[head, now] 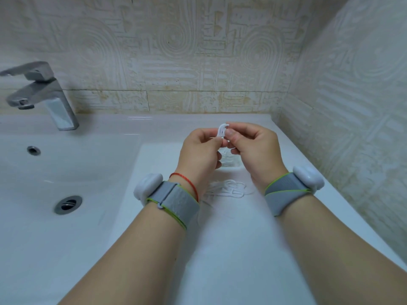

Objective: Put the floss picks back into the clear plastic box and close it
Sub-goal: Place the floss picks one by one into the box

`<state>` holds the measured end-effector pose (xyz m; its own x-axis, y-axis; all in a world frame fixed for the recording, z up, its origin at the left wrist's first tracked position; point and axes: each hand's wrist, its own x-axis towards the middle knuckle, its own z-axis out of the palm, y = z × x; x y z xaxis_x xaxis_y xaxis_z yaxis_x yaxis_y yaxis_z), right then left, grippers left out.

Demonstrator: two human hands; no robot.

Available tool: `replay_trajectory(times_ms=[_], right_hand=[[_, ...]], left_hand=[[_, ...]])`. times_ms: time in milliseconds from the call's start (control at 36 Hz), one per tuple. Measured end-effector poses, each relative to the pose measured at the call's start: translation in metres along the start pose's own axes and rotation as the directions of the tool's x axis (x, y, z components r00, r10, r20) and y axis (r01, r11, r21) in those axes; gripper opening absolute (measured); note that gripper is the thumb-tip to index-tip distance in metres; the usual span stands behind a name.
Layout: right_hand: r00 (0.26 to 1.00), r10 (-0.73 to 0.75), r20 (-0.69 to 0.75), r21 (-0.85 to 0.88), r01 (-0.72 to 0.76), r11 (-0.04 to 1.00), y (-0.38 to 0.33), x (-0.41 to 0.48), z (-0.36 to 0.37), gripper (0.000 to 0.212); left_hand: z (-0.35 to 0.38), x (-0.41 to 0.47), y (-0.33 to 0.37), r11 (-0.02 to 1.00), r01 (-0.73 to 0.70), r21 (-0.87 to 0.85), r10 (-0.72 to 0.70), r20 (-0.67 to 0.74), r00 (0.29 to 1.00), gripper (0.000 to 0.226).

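Above the white counter, my left hand [201,150] and my right hand [253,148] meet and together pinch a small bunch of white floss picks [221,130], heads pointing up. Below and between my hands the clear plastic box [231,160] lies on the counter, mostly hidden by my fingers; whether its lid is up I cannot tell. A loose pile of white floss picks [229,188] lies on the counter between my wrists, nearer to me than the box.
A white sink basin [44,172] with a drain [67,204] lies to the left, a chrome faucet [44,93] behind it. Patterned tile walls [352,95] close in at the back and right. The counter edge [374,236] runs along the right wall.
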<state>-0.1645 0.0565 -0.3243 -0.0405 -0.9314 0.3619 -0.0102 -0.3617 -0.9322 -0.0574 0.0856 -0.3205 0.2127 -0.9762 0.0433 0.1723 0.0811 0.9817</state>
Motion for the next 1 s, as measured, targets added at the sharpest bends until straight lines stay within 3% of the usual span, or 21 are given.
replay_trajectory(times_ms=[139,472,833,1000], right_hand=[[0.999,-0.034,0.036,-0.112,0.038,0.993,0.002,-0.002,0.003,0.019],[0.987,0.137,0.080,0.142,-0.147,0.979,-0.006,-0.005,0.004,0.010],[0.966,0.176,0.188,0.157,-0.206,0.966,-0.010,-0.005,0.003,0.016],[0.952,0.201,0.232,0.217,-0.252,0.943,-0.010,-0.005,0.001,0.016]], left_hand=[[0.002,-0.001,-0.002,0.995,-0.077,0.059,0.079,-0.035,0.996,0.014],[0.002,-0.007,0.001,0.987,-0.151,0.056,0.150,0.017,0.989,0.015],[0.001,-0.009,0.005,0.994,-0.097,-0.054,0.100,0.050,0.994,0.014],[-0.002,-0.007,0.004,0.993,-0.111,0.038,0.110,0.033,0.993,0.008]])
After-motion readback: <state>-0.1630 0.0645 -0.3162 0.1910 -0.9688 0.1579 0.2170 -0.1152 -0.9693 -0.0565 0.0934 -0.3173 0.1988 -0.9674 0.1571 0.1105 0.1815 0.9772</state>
